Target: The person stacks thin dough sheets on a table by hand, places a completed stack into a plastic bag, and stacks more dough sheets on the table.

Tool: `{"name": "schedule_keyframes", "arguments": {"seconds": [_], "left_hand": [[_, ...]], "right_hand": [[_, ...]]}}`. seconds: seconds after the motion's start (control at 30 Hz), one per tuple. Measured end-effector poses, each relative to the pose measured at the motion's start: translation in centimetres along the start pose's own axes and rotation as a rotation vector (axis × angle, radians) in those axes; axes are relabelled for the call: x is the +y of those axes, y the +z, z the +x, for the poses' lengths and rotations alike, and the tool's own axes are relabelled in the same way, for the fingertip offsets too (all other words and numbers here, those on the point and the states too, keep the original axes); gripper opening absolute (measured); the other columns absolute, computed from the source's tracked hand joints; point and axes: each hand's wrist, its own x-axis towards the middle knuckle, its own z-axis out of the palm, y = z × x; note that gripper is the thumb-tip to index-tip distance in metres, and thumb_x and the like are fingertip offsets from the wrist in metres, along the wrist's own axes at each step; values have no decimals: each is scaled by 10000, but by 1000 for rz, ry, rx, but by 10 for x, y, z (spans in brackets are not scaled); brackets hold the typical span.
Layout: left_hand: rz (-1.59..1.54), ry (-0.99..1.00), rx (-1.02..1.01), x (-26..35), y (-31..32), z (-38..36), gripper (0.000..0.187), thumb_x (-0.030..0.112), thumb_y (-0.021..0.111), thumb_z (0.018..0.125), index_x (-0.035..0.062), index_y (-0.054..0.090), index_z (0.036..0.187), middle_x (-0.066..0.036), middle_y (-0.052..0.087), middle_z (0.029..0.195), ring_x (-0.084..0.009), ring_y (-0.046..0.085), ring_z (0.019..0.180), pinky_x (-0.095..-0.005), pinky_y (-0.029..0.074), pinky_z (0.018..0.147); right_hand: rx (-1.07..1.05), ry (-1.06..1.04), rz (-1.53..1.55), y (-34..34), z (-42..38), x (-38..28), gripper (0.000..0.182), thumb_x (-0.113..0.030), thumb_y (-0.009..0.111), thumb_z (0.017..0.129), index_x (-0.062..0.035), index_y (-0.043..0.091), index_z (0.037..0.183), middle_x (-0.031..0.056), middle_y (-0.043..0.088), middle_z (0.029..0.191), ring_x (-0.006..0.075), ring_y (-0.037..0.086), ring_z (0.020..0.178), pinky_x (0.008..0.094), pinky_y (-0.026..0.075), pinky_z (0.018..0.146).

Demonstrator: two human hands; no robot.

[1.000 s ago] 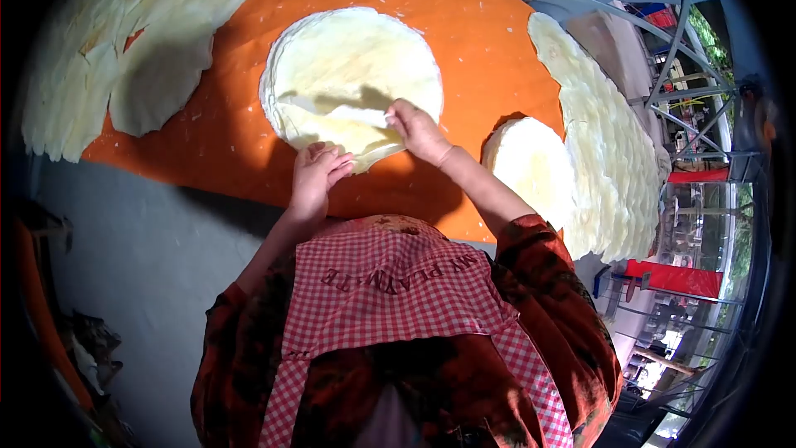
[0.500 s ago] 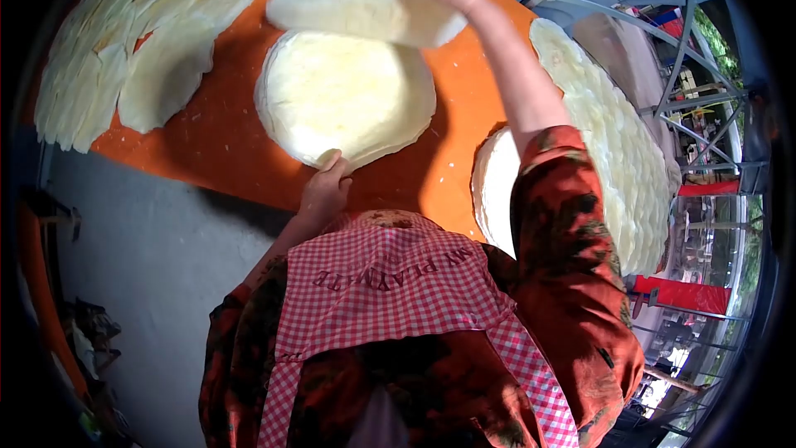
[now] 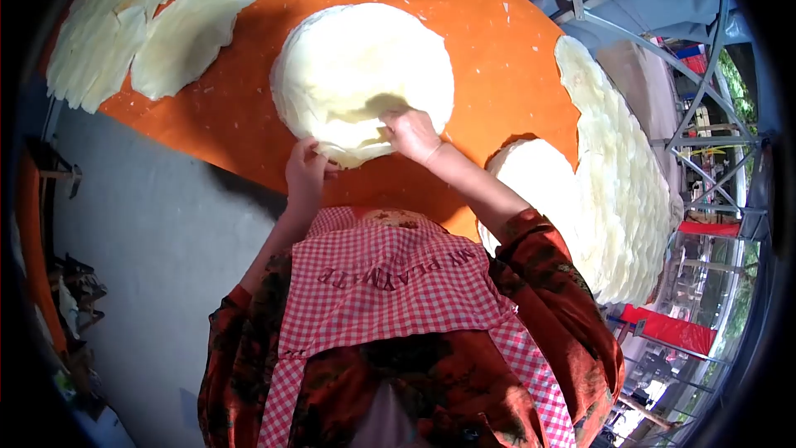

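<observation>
A round stack of thin, pale flatbread sheets (image 3: 356,58) lies on an orange table. My right hand (image 3: 410,134) is closed at its near right edge, fingers pinching the top sheet, which buckles slightly and casts a shadow beside the fingertips. At the near left rim is my left hand (image 3: 307,172), thumb and fingers apart with the tips right at the stack's edge. Between the two hands the near edge of the sheets looks uneven and a little folded.
Overlapping sheets (image 3: 186,41) cover the table's far left, and more overlapping sheets (image 3: 618,191) run down the right side. A second round stack (image 3: 535,178) sits by my right forearm. Small white flakes dot the orange tabletop (image 3: 497,66). Metal frame bars (image 3: 643,33) stand beyond it.
My right hand has come down toward me from the far side, and the sheet it held aloft now lies on the stack. My left hand has shifted slightly left, its fingers now apart.
</observation>
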Motion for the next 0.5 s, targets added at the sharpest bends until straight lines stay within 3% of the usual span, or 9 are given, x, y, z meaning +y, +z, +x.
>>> {"name": "schedule_keyframes", "arguments": {"seconds": [0.07,0.13,0.2,0.27,0.37,0.4,0.47,0.5], "left_hand": [[-61,-67,-11,0,-2,4,287,20,496,905,-26,454,1185,-133,545,1057,-157,623,673,-248,524,568],[-91,-83,-17,-3,-3,9,296,20,498,903,-28,446,1191,-137,548,1059,-161,625,689,-254,529,583],[-140,-117,-20,-1,-2,9,304,22,495,906,-26,439,1201,-136,547,1061,-162,624,689,-259,530,591],[-180,-145,-18,2,-5,10,308,26,494,909,-21,430,1207,-134,544,1065,-165,622,697,-266,532,604],[-207,-155,-13,8,-11,9,309,31,503,911,-11,414,1204,-127,537,1059,-171,616,721,-282,533,630],[-209,-142,3,5,-11,11,309,31,508,910,-6,409,1201,-123,536,1049,-173,613,731,-287,533,636],[-199,-105,30,-3,-11,14,309,29,517,908,2,401,1193,-117,534,1032,-172,605,747,-291,532,648],[-186,-81,43,-8,-11,15,310,27,520,906,5,397,1189,-113,533,1026,-170,601,753,-289,531,653]], "right_hand": [[-43,-61,-53,-21,2,-14,215,-89,632,753,-17,682,950,146,669,969,256,663,789,382,551,670],[-305,47,39,-20,-2,-23,292,-147,627,784,-20,652,1046,167,630,1102,284,623,990,383,523,824],[-165,-63,40,-3,-14,-23,477,-247,607,823,-25,538,1239,178,541,1264,345,470,1228,400,335,1086],[-58,-82,3,2,-16,-23,432,-224,662,783,-27,594,1161,166,575,1199,341,542,1119,382,448,973],[-80,-102,-80,0,-8,-17,446,-191,693,767,-39,589,1173,161,558,1232,325,539,1126,379,462,954],[127,-258,11,-1,4,-7,395,-146,700,753,-45,612,1125,156,633,1098,309,610,993,383,513,868],[-79,114,-91,-12,38,28,211,-161,715,759,-3,685,896,176,650,702,300,651,649,397,533,656],[-87,269,85,-59,58,21,228,-165,665,750,-100,703,966,175,657,777,343,641,721,439,518,693]]}}
